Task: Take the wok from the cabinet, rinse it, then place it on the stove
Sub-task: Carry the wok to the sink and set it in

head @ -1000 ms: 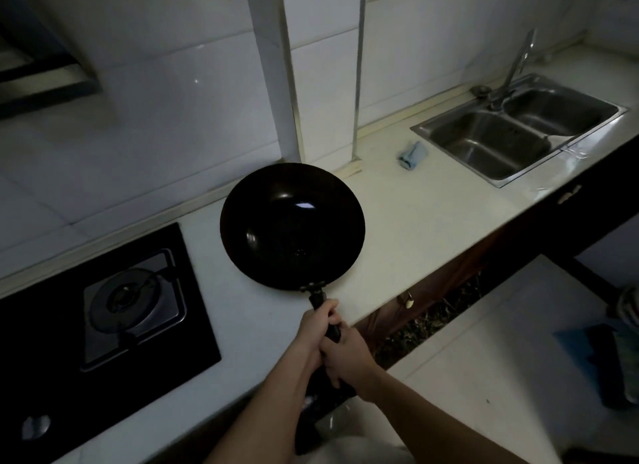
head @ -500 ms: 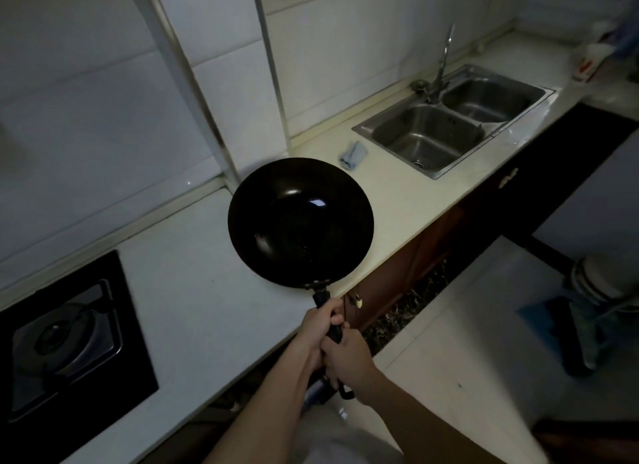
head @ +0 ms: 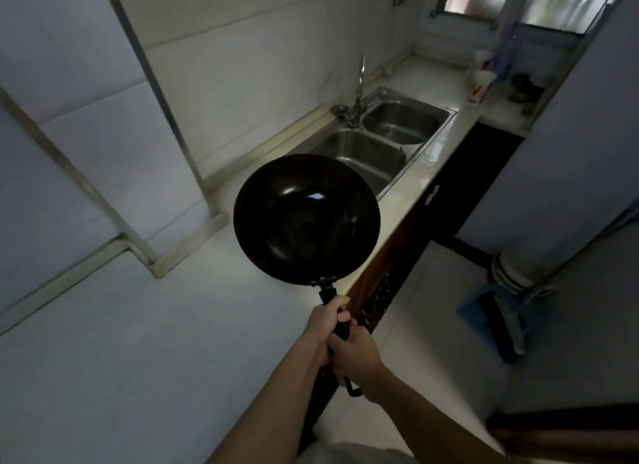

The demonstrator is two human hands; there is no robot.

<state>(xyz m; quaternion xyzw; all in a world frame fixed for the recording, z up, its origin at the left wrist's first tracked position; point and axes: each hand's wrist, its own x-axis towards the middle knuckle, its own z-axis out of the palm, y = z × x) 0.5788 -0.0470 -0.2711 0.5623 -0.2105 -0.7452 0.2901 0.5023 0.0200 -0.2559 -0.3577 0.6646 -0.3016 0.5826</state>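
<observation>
Both hands had a closed grip on the wok's handle: left hand ahead, right hand behind. I held the wok above the tabletop edge, just short of the sink.

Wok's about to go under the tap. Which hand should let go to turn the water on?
Probably the right hand. The faucet and sink lie ahead to the right, and the left hand grips the handle nearer the wok bowl, giving better control alone.
</observation>
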